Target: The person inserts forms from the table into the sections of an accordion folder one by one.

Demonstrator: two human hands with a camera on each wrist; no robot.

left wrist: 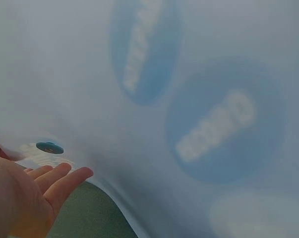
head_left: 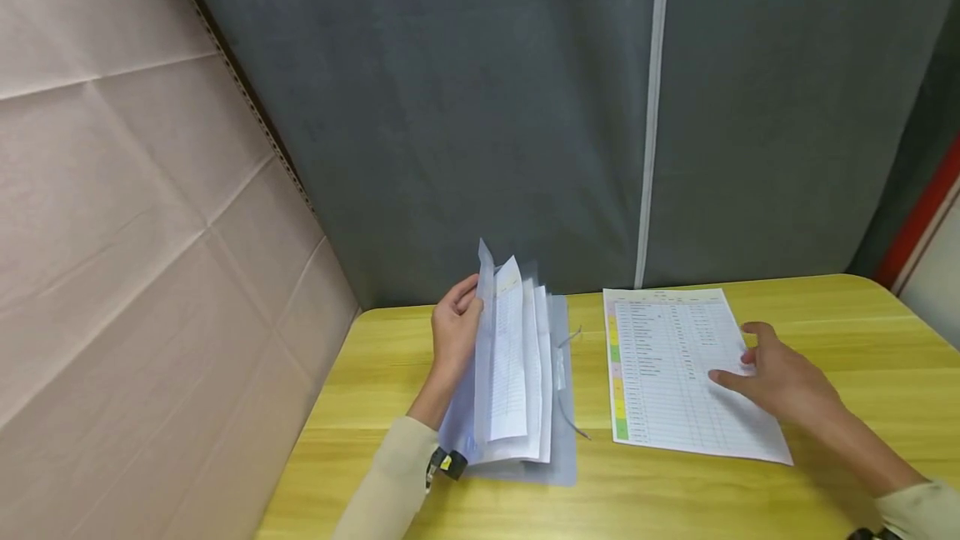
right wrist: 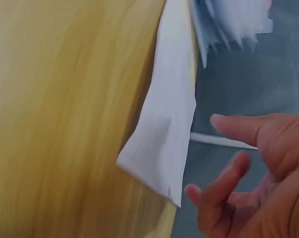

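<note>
Propping a translucent folder (head_left: 517, 390) of loose sheets upright at nine o'clock on the bench (head_left: 862, 323), the left hand (head_left: 455, 332) grips its cover; pages could spill. At three o'clock, the right hand (head_left: 780, 377), fingers relaxed, rests on a printed sheet (head_left: 667, 365), which might slide.

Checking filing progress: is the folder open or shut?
Open. The left hand holds the folder cover up, with its sheets fanned out above the table.

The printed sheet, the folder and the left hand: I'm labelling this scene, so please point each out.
printed sheet (head_left: 667, 357), head view, middle of the page lying flat on the table.
folder (head_left: 562, 407), head view, its translucent back cover.
left hand (head_left: 452, 338), head view, back of the hand holding the folder's raised cover.
</note>
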